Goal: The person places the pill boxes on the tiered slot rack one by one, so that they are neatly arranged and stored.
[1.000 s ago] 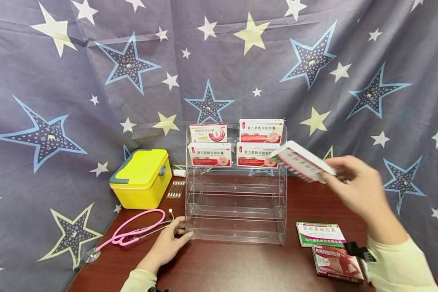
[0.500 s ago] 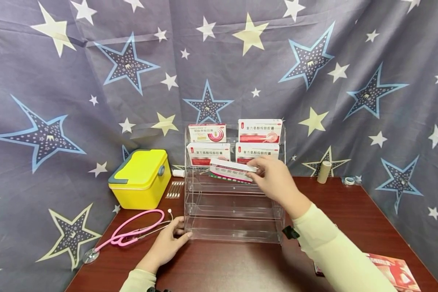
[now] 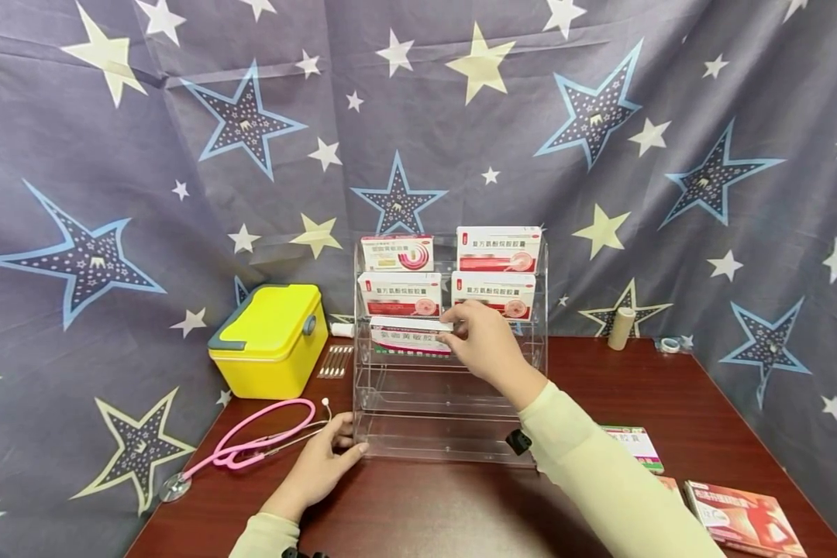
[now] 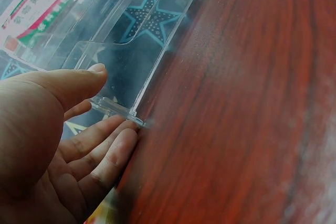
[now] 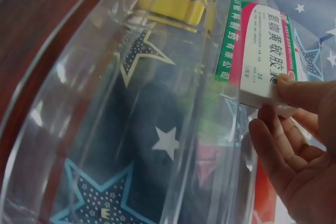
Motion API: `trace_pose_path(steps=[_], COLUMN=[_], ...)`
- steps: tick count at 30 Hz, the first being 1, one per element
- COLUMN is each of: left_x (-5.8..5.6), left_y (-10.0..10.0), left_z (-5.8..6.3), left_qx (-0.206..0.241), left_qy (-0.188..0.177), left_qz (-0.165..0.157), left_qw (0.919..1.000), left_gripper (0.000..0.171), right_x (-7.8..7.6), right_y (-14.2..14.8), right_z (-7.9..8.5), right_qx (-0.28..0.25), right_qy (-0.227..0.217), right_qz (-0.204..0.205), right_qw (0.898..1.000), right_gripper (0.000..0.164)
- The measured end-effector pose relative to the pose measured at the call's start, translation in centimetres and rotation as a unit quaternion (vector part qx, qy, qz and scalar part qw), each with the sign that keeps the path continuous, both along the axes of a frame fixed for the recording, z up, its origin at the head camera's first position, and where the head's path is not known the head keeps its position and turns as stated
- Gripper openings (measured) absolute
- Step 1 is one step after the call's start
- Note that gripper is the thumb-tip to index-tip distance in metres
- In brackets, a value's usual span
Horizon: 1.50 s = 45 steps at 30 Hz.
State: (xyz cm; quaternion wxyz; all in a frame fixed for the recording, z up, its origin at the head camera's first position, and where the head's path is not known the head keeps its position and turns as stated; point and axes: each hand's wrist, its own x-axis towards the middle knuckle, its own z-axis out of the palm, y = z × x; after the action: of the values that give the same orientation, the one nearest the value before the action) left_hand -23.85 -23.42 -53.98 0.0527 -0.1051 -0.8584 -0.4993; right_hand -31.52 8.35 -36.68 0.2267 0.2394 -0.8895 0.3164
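One white, magenta and green capsule box sits tilted at the left of the clear display rack's third tier from top; base contact cannot be told. Right hand pinches its right end between thumb and fingers, covering that end and overlapping the upper-right box's lower edge. Left hand, thumb apart, fingers nearly straight, touches the rack's lower left corner. Four red-and-white boxes occupy the two tiers above. Left: yellow case, swabs, pink stethoscope. Right: green-edged box, partly behind the right sleeve; red box; bandage roll; tape.
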Motion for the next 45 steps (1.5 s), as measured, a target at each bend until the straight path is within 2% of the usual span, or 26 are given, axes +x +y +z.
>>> trace_pose_path(steps=[9,18,24,33,45], left_x=[-0.1,-0.2,-0.2,-0.1,-0.1], left_y=[0.0,0.1,0.0,0.0,-0.1], left_z=[0.1,0.1,0.0,0.1,-0.1], left_qx=[0.007,0.011,0.013,0.006,0.009], left_qy=[-0.002,-0.006,-0.005,-0.005,0.0], left_qz=[-0.004,-0.002,-0.002,-0.007,-0.01], left_qw=[1.0,0.9999,0.9999,0.9999,0.9999], left_gripper=[0.049,0.048,0.049,0.05,0.051], right_x=[-0.3,-0.6,-0.7,-0.7,-0.7], right_y=[-0.9,-1.4,-1.7,-1.7,-1.7], right_z=[-0.7,-1.3,-1.5,-1.9,-2.0], right_qx=[-0.01,-0.02,-0.018,-0.02,-0.025], right_qy=[0.0,0.014,0.007,0.029,0.035], right_qz=[0.014,0.002,0.003,0.005,0.011], right_qw=[1.0,1.0,1.0,0.999,0.999], right_gripper=[0.018,0.019,0.023,0.024,0.024])
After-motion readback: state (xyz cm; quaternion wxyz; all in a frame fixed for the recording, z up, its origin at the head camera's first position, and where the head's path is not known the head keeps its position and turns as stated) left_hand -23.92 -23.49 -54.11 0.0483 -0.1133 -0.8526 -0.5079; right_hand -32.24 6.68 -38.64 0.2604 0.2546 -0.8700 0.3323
